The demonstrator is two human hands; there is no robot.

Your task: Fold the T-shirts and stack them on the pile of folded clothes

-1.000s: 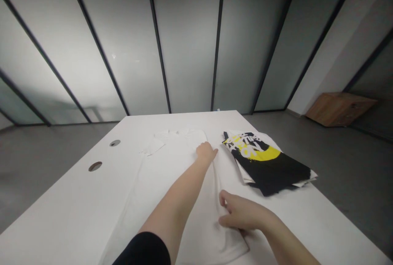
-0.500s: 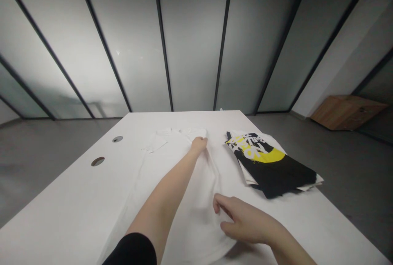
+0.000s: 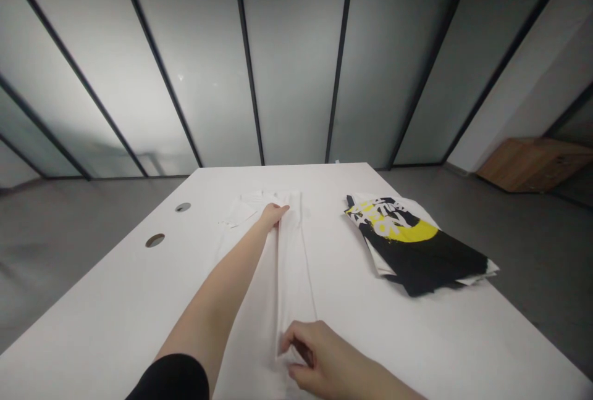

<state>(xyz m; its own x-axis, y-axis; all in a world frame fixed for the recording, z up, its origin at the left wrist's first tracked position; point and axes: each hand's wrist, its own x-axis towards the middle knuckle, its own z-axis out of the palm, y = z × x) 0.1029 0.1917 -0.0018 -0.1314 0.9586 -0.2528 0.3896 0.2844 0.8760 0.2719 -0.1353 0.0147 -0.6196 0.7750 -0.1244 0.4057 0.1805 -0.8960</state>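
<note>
Frosted panels (image 3: 296, 60) in dark frames stand behind a white table (image 3: 115, 301) on a grey floor (image 3: 83, 227). Two round holes (image 3: 154, 240) pierce the tabletop to the left of the white shirt (image 3: 291, 276), which lies lengthwise along the middle of the table, its collar end farthest away and its right side turned over in a long strip. From the left, a black sleeve (image 3: 171, 378) and bare arm cross the shirt; the left hand (image 3: 273, 215) is closed on the strip's edge near the collar end. At the shirt's near end, the right hand (image 3: 322, 350) has curled fingers and a gap to the thumb; whether it grips the cloth cannot be told. To the shirt's right lies a black, yellow and white garment pile (image 3: 426, 258), and far beyond, a wooden cabinet (image 3: 528, 165).
</note>
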